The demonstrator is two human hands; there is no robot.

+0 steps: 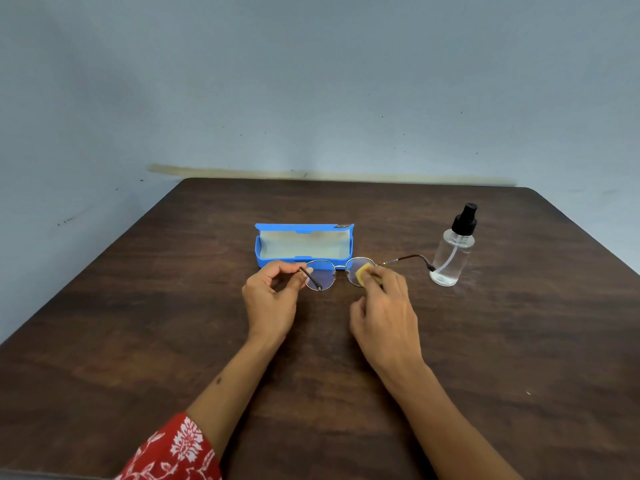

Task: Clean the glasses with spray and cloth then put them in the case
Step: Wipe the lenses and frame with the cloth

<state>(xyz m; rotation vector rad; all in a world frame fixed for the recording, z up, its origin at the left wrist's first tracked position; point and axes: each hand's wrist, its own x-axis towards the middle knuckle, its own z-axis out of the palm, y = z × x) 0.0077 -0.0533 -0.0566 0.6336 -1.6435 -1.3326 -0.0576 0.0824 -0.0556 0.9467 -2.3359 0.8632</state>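
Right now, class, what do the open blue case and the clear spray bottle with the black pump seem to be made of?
Open blue case: probably moulded plastic, uniform matte colour, pale lining. Clear spray bottle: see-through plastic or glass, unclear which; black pump glossy plastic.

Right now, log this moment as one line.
left hand pinches glasses | right hand wipes lens with yellow cloth | blue case open

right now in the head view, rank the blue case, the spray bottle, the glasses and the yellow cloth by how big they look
1. blue case and glasses: similar in apparent span; too close to rank.
2. spray bottle.
3. yellow cloth, mostly covered by the right hand, so its full size is unclear.
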